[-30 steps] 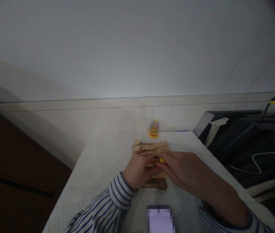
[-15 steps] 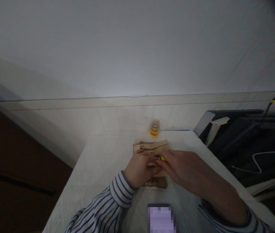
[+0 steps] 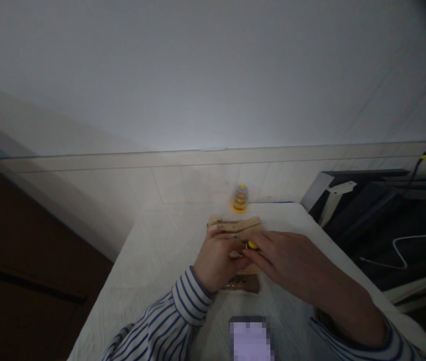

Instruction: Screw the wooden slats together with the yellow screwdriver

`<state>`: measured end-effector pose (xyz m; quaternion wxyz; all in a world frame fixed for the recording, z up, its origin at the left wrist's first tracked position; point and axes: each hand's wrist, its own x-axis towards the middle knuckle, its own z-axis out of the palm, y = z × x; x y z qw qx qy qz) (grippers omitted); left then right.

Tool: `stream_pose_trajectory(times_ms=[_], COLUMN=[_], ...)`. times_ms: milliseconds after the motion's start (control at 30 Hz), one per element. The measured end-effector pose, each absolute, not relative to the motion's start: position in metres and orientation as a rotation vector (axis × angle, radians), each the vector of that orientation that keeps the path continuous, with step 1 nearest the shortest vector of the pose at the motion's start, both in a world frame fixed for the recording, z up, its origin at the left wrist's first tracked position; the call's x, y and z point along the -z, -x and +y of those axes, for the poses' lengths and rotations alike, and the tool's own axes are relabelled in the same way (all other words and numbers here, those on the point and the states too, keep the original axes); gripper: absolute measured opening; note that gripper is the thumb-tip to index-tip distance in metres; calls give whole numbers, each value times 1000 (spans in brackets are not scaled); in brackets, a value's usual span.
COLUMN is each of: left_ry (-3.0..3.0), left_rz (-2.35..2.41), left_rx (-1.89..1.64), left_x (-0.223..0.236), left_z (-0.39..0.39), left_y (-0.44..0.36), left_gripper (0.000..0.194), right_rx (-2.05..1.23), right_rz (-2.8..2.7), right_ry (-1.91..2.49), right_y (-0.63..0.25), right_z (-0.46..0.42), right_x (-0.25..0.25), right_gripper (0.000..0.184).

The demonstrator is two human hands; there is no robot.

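Pale wooden slats lie together on the white-covered table. My left hand is closed over them, its fingers curled around the wood and its thumb and forefinger meeting near the tool tip. My right hand comes in from the right and pinches a small screwdriver with a yellow handle. Its tip points left toward my left fingertips; the exact contact is hidden. A flat brown packet with a shiny surface lies just below the hands, partly covered by the left one.
Behind the slats, against the wall, stands a clear cone-shaped case with a yellow base. A phone lies at the table's near edge. Dark panels and a white cable are to the right of the table.
The right hand has turned slightly, and more of the yellow handle shows between its fingers. The left hand keeps its hold, and the slats stay in place.
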<state>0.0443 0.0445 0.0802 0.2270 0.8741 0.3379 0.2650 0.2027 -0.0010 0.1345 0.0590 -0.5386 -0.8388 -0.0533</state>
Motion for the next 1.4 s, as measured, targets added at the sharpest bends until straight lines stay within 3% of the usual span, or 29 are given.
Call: stream_pose_trajectory(times_ms=[633,1400], left_ry=[-2433,-2401], left_rz=[923,809], left_rx=[-740,-652], left_x=[-81,-77], left_z=[44,47], left_y=[-46,-42], left_gripper=[12,11], right_rx=[71,329], right_rz=[-2563,-2497], right_ry=[1508,1675], right_y=[-204,-190], right_z=[-1,-6], right_x=[-136,-132], right_gripper=[11,18])
